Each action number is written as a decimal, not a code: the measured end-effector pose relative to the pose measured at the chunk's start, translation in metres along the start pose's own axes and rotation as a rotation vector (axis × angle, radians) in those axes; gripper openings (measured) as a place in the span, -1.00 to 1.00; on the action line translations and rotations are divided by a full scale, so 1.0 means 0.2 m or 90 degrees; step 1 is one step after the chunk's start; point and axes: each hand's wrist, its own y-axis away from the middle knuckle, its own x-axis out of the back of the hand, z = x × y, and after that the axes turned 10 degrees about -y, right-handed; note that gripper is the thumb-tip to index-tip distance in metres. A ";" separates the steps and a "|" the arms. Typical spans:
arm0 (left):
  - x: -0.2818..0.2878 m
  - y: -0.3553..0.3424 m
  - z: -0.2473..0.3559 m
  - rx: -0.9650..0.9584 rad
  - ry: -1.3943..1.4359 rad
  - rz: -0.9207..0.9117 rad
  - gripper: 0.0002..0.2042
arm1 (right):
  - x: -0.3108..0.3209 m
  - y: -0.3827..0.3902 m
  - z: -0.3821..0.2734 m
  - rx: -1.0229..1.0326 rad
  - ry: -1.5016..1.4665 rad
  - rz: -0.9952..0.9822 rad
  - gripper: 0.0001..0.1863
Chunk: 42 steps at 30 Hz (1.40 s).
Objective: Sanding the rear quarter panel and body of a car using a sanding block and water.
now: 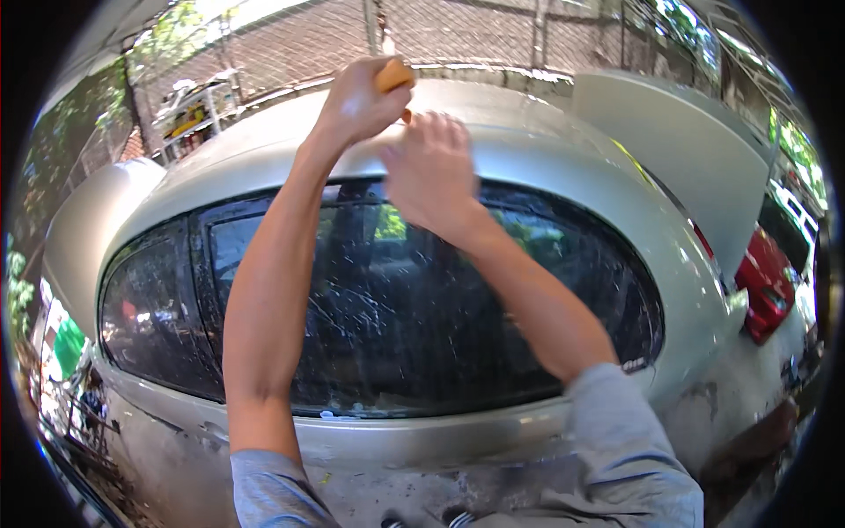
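My left hand [356, 101] grips a yellow-orange object [394, 77], possibly a sponge, raised at the level of the silver car's roof [519, 123]. Just right of it and lower, my right hand [431, 167] is blurred, with fingers stretched out over the roof edge above the side window. Whether it touches the car cannot be told. The dark side window [370, 317] below my hands is streaked with white marks and drops.
Raised silver panels [669, 167] stand at either end of the car. A white rack with items [189, 110] is at the back left, before a mesh fence [466, 31]. A red car part [761, 282] is at the right. My shoes show at the bottom on concrete.
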 end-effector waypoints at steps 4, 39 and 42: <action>-0.14 -0.19 0.09 -0.006 -0.003 -0.150 -0.73 | -0.01 0.08 -0.06 0.108 -0.025 0.011 -0.48; 0.09 0.31 -0.46 -0.018 -0.103 0.060 -0.83 | 0.88 0.51 1.47 -0.617 0.010 -0.071 -0.35; 0.07 0.29 -0.46 -0.023 -0.080 0.079 -0.85 | 0.67 0.62 1.48 -0.491 0.093 0.051 -0.33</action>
